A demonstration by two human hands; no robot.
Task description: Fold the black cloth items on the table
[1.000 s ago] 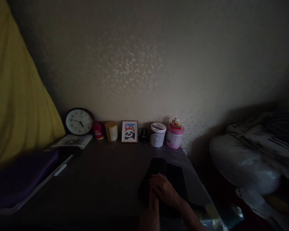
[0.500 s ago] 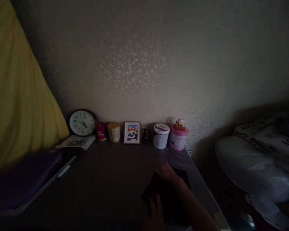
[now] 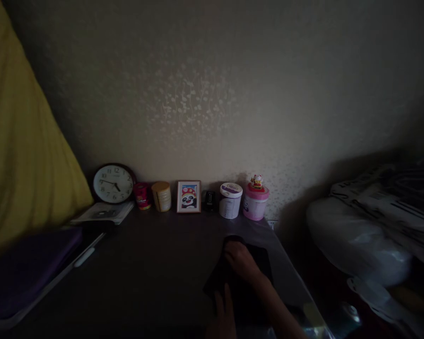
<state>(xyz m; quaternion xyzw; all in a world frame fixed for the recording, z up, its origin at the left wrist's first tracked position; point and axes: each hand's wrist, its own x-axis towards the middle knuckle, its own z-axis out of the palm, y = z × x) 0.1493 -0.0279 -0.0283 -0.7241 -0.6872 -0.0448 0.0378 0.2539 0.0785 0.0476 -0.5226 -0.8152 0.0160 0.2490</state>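
Our right hand (image 3: 240, 260) bends its fingers over the far part of a dark flat item (image 3: 262, 260), too dim for us to tell whether they clench it; our left hand (image 3: 224, 315), nearer us, lies with fingers stretched out on its near left part, grasping nothing. Just beyond the grip, a white tub (image 3: 229, 208) and a pink tub (image 3: 255, 209) topped by a cat figurine (image 3: 257, 182) bound the space. Left of these we see a picture frame (image 3: 189, 197), farther left a clock (image 3: 113, 184); well right of our hands bulges a plastic bag (image 3: 353, 242).
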